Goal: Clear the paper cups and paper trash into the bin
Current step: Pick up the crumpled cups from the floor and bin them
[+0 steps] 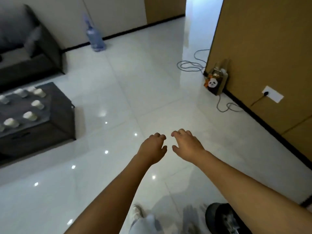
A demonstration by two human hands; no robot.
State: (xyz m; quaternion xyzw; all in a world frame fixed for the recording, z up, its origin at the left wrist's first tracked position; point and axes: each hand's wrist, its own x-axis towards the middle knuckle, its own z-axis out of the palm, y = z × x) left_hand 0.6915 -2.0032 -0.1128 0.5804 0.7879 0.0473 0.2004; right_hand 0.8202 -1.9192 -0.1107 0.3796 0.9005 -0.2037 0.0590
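From the head view, your left hand point(154, 147) and right hand point(186, 145) hang out in front of you over the glossy floor point(118, 81), fingers loosely curled and holding nothing, the two sets of fingertips close together but not touching. The paper cups point(36, 104) are well off to the left of your left fingers, standing on the dark coffee table point(55, 122). The bin point(219, 218) is behind and below your right fingers, a dark round rim beside your feet.

The risk, as I judge it, is the gap between cups and bin: carrying several at once in bare fingers could crush or drop one, and any leftover liquid would spill on a floor that looks slick. The cable point(189, 65) lying ahead and right of your right fingers could catch a foot.

Count: about nine cups show, the ones at the frame edge cut off, so the total is uncertain; one bin; no loose paper trash that I can make out.
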